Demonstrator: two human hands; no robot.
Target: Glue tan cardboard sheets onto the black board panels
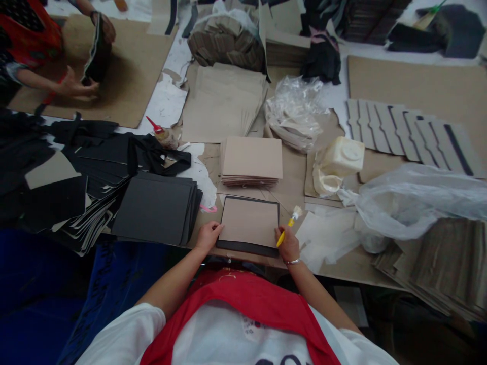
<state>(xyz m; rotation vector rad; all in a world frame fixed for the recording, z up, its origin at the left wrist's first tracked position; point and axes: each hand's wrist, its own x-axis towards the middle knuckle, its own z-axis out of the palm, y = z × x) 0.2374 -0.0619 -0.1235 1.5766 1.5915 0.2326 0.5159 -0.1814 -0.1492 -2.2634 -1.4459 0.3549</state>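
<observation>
A tan board on a black sheet [249, 223] lies flat in front of me, its black border showing all round. My left hand [207, 236] presses on the board's lower left corner with the fingers curled. My right hand [288, 245] rests at the lower right corner and is closed round a yellow-handled glue brush [289, 225], bristles pointing up and away. Just beyond the piece stands a stack of tan boards [251, 159]. A stack of black sheets [155, 208] lies to the left.
A white glue tub [342, 157] and clear plastic bags [414, 200] sit to the right. A red-capped glue bottle [162, 133] stands at left centre. Grey cut boards [407, 133] are fanned at the far right. Another person's hands [81, 86] work a black piece at the top left.
</observation>
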